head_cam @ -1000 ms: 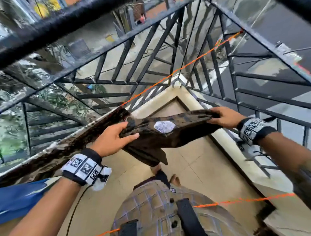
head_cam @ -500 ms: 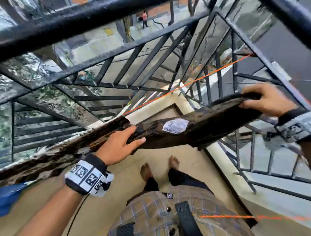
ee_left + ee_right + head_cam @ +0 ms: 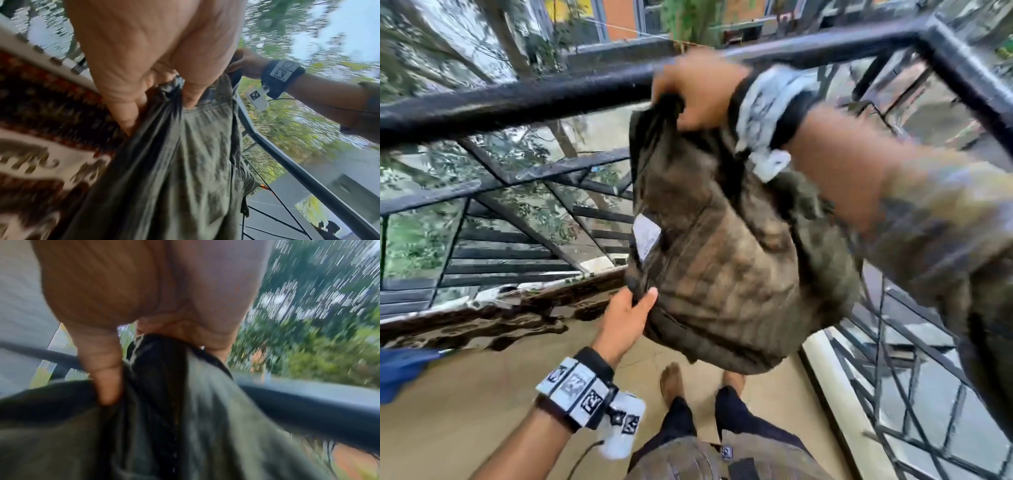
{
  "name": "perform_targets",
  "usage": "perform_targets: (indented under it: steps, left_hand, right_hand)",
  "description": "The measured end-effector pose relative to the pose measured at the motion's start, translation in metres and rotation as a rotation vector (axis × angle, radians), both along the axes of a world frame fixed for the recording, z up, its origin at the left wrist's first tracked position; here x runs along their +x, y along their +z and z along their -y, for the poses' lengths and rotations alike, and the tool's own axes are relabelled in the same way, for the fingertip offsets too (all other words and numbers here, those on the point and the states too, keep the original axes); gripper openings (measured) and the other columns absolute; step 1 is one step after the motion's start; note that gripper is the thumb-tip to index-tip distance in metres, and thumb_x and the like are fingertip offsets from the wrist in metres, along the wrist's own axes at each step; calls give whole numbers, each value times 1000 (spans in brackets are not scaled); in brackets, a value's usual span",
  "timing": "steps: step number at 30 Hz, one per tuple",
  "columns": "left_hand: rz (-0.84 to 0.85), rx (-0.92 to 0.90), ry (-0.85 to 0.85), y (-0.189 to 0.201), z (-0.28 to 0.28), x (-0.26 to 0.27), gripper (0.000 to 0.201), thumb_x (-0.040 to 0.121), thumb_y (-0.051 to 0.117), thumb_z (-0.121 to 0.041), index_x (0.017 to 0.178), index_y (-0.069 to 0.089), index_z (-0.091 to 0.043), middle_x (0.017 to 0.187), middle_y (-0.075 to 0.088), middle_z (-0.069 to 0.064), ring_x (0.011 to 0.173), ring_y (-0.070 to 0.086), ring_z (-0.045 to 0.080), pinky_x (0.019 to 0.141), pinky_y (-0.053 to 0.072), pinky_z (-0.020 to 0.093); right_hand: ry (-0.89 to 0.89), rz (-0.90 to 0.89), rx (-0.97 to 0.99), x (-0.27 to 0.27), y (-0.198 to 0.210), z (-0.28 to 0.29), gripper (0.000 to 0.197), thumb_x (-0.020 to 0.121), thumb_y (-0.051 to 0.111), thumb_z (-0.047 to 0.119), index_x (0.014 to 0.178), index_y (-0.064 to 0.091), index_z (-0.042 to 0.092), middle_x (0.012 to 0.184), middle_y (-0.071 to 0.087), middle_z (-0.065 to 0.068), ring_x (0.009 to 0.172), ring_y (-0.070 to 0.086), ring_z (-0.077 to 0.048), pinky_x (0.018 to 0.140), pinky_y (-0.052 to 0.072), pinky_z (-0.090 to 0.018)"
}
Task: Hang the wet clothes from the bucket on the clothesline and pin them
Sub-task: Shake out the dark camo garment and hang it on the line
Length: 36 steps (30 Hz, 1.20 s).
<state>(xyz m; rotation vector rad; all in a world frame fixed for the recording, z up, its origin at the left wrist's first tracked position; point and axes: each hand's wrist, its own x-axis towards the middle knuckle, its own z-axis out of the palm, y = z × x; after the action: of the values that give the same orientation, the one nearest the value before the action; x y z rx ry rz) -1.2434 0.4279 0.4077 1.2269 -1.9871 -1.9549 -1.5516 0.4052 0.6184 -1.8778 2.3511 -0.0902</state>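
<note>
A dark olive-brown wet garment (image 3: 722, 260) with a white label (image 3: 646, 236) hangs nearly upright between my hands. My right hand (image 3: 698, 92) grips its upper end high up against the black top rail (image 3: 517, 99), blurred by motion. My left hand (image 3: 630, 311) pinches the lower waistband edge, shown bunched between thumb and fingers in the left wrist view (image 3: 164, 97). In the right wrist view my right hand (image 3: 144, 344) clutches gathered dark fabric (image 3: 164, 418) beside the rail (image 3: 308, 405). No clothesline, bucket or pins are in view.
A patterned brown-and-white cloth (image 3: 493, 315) lies draped at the left, with blue fabric (image 3: 400, 370) below it. Black grille bars (image 3: 893, 387) close off the balcony ahead and at the right. My bare feet (image 3: 673, 380) stand on the tan tiled floor (image 3: 465, 411).
My right hand has swung the garment's end up from waist height to the top rail, turning the garment from level to hanging. My left hand dropped lower, still holding its edge.
</note>
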Motion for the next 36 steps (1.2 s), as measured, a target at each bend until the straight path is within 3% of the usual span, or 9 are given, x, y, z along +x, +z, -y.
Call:
perform_targets:
  steps: [3, 6, 8, 13, 18, 23, 26, 30, 36]
  left_hand:
    - [96, 101, 37, -30, -15, -3, 29, 95, 63, -32, 115, 67, -12, 111, 72, 3, 110, 66, 24, 101, 49, 49]
    - [109, 221, 89, -67, -22, -2, 61, 72, 72, -62, 115, 67, -18, 113, 73, 2, 109, 67, 25, 100, 49, 55]
    - [108, 256, 107, -77, -25, -5, 65, 66, 71, -60, 116, 67, -18, 114, 73, 0, 108, 67, 24, 100, 50, 54]
    - [193, 128, 97, -55, -24, -16, 23, 86, 70, -34, 102, 69, -17, 101, 75, 0, 98, 69, 23, 93, 54, 47]
    - [291, -158, -47, -52, -13, -12, 21, 86, 69, -40, 84, 66, -19, 83, 70, -2, 86, 66, 22, 77, 52, 35]
    - [453, -702, -265, -14, 2, -23, 35, 84, 61, -55, 83, 69, -20, 70, 69, 0, 82, 68, 29, 69, 52, 34]
    - [387, -785, -220, 13, 9, -44, 11, 86, 69, -33, 89, 70, -22, 68, 62, -7, 79, 66, 25, 69, 44, 30]
    - [246, -845, -313, 10, 30, -72, 12, 88, 67, -22, 98, 72, -21, 92, 71, 2, 89, 65, 26, 81, 50, 38]
    - [403, -893, -679, -3, 30, -120, 27, 95, 59, -31, 118, 71, -24, 115, 71, 8, 107, 64, 32, 88, 49, 39]
  right_hand:
    - [-25, 71, 258, 22, -90, -1, 45, 81, 59, 17, 124, 62, 28, 118, 66, -7, 108, 60, -32, 85, 47, -33]
    - [-125, 185, 369, 29, -160, -26, 38, 86, 55, 16, 120, 63, 31, 118, 66, -7, 106, 62, -32, 84, 51, -36]
    - [-175, 235, 376, 29, -180, -44, 41, 85, 53, 15, 119, 64, 34, 118, 67, -3, 108, 61, -30, 86, 51, -36]
    - [-507, 339, -46, 24, -190, -131, 24, 85, 58, 21, 103, 71, 31, 103, 73, 1, 98, 65, -26, 82, 50, -32]
    - [-1000, 403, -463, 16, -221, -259, 20, 78, 60, 39, 95, 65, 28, 79, 69, 7, 78, 67, -19, 78, 55, -41]
    - [-1402, 567, -464, -4, -258, -343, 50, 73, 74, 50, 116, 54, 34, 76, 62, 11, 81, 65, -20, 86, 54, -50]
    - [-1468, 693, -480, -25, -278, -359, 81, 65, 72, 65, 135, 39, 40, 99, 68, 1, 97, 67, -24, 86, 56, -52]
    - [-1494, 883, -596, -43, -267, -336, 75, 86, 70, 31, 149, 30, 26, 120, 57, -11, 108, 62, -26, 78, 59, -48]
    - [-1499, 834, -601, -84, -312, -328, 47, 71, 64, 48, 116, 57, 36, 108, 68, -3, 101, 66, -26, 93, 53, -49]
